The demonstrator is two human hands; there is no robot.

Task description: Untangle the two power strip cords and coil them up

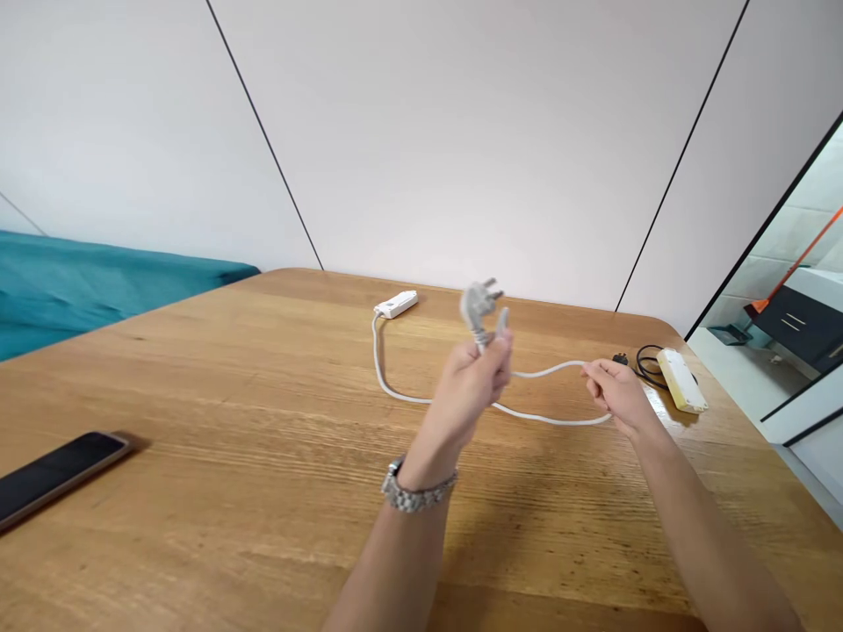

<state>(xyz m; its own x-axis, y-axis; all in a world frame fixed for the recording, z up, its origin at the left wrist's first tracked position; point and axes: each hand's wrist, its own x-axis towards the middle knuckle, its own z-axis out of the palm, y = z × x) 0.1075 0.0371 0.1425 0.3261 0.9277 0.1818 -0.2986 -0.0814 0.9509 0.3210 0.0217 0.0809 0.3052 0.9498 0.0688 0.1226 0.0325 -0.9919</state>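
My left hand [471,377], with a metal-banded watch [418,499] on its wrist, is closed around a white power cord just below its plug [479,305]. The plug's metal pins point up and to the right, above the fingers. My right hand [612,391] pinches the same white cord [553,421] farther right, where it bends in a loop between the hands. From there the cord curves left along the table to a small white power strip [397,304] lying near the far edge.
Beside my right hand lie a yellowed white power strip [681,379], its black cord [649,360] and a black plug [620,358]. A phone [59,474] rests at the left on the wooden table [263,421]. Behind are a pale wall and a teal seat [98,272].
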